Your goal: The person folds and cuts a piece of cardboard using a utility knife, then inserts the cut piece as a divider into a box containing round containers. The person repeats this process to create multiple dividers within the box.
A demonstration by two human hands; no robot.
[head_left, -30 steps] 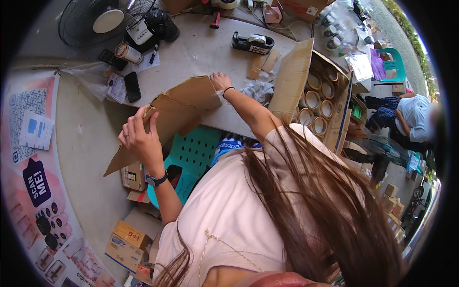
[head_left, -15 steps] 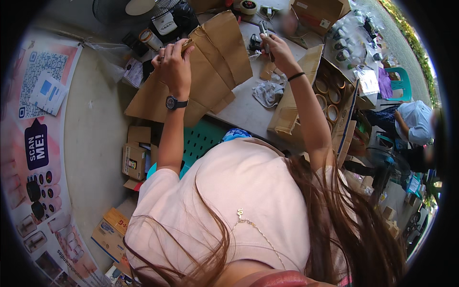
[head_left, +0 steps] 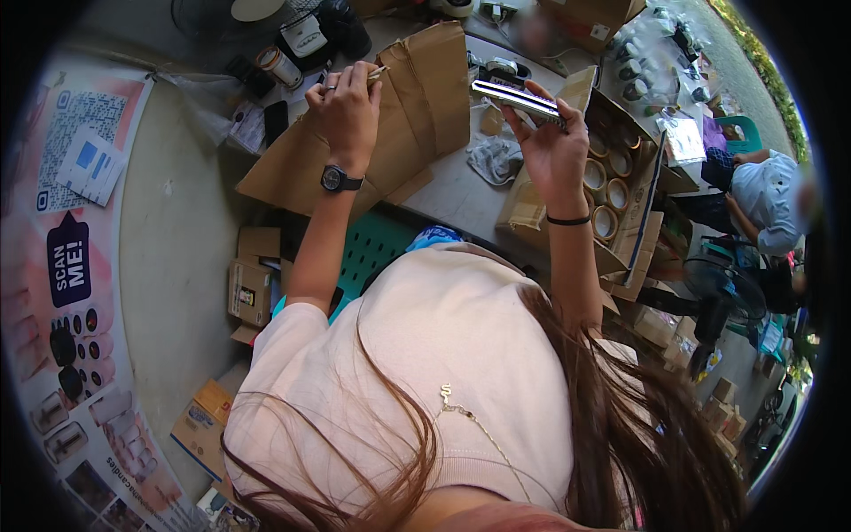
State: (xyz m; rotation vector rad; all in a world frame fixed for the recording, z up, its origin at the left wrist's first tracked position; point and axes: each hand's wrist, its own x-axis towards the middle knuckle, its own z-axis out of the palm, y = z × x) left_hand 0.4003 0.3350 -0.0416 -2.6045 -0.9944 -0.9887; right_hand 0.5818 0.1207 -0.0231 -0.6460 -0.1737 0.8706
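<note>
Left hand [head_left: 348, 111] pinches top flap edge of flattened cardboard box [head_left: 390, 124], which hangs below the grip. Right hand [head_left: 551, 146] closed around a flat silvery tool [head_left: 517, 99]. Beyond: tape dispenser [head_left: 503, 69], box of jars [head_left: 612, 168].

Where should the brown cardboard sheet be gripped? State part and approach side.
Probably its upper left edge, from the left: the cardboard sheet stands tilted over the table, that edge is free, and the left hand pinches there. The right hand holds a flat tool.
</note>
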